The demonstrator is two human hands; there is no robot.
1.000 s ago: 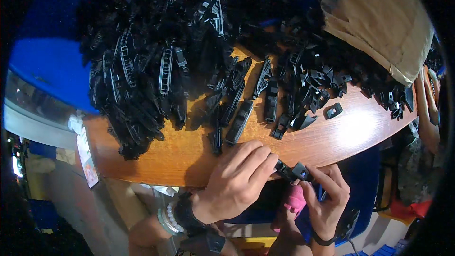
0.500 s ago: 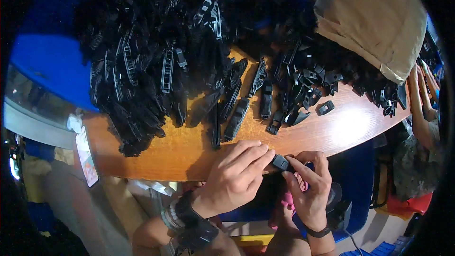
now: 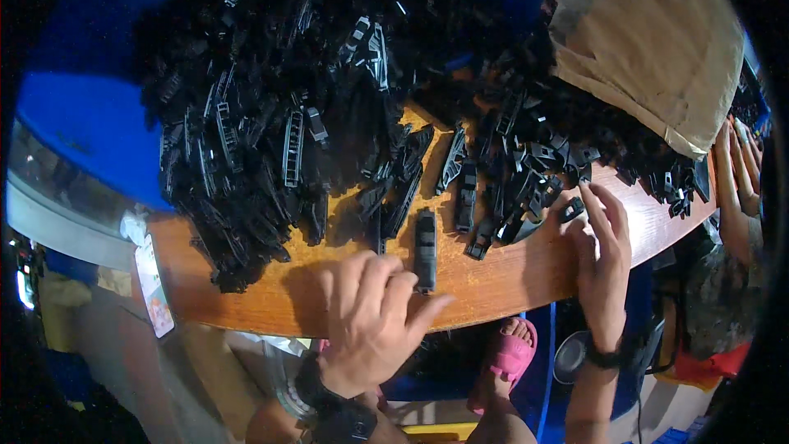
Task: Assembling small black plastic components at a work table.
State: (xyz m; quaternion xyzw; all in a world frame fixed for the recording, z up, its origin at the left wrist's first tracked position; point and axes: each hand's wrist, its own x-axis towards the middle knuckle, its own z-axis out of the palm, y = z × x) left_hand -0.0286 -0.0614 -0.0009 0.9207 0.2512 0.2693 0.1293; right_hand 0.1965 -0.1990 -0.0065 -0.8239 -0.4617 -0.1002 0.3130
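Note:
My left hand (image 3: 370, 316) is over the table's near edge, slightly blurred, its fingers bent and thumb stretched out to the right. Nothing shows in its grasp. Just right of its fingers a long, narrow black plastic part (image 3: 425, 251) lies on the wood, pointing away from me. Farther right, my right hand (image 3: 604, 255) reaches over the tabletop with fingers apart. A small black plastic piece with an opening (image 3: 570, 210) lies between its index finger and thumb; whether they touch it I cannot tell.
A large heap of black plastic parts (image 3: 246, 131) covers the far and left tabletop (image 3: 518, 288). Smaller black pieces (image 3: 542, 168) lie at the right beneath a brown paper bag (image 3: 649, 49). A phone (image 3: 153, 288) is at the left edge. Another person's arm (image 3: 731, 181) shows far right.
My hands have parted: the right went up and right to the small pieces, the left moved left. The black part held between them is out of both hands. A long part now lies beside the left.

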